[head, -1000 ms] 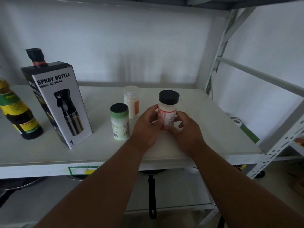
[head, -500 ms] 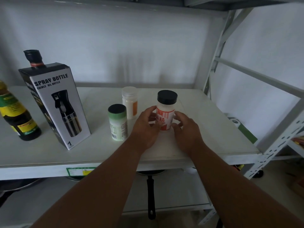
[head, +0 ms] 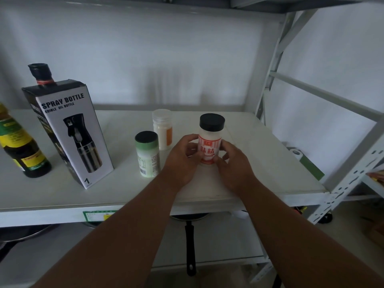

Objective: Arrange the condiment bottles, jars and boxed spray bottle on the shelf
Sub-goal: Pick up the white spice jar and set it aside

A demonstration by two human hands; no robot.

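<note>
- The red-labelled MSG jar [head: 210, 140], black cap on top and white powder inside, stands upright on the white shelf [head: 259, 163], right of centre and toward the front edge.
- Both hands are closed round its lower half: the left hand [head: 180, 161] wraps the left side with thumb and fingers on the label, and the right hand [head: 233, 163] presses in from the right, fingertips near the base.
- I judge the step to be turning or nudging the jar so that its label faces out. To do it well, keep the base flat on the shelf, twist with light finger pressure and avoid lifting; the tall narrow shape could tip if pushed high up.
- Keep the left wrist clear of the green-labelled jar [head: 148, 155], which stands just beside that hand. Behind it is the white-capped jar with an orange label [head: 163, 129].
- Further left stand the spray bottle box [head: 68, 132], a dark bottle neck [head: 40, 73] showing behind it, and a dark sauce bottle with a yellow-green label [head: 21, 148] at the frame's edge.
- A frying pan handle [head: 190, 248] hangs below on the lower level.
- Against the frame half a second back, the jar sits in nearly the same spot, its label now squarely to the front; both hands have stayed on it, the right one closing in slightly lower.
- The other jars, the box and the bottles have not shifted.
</note>
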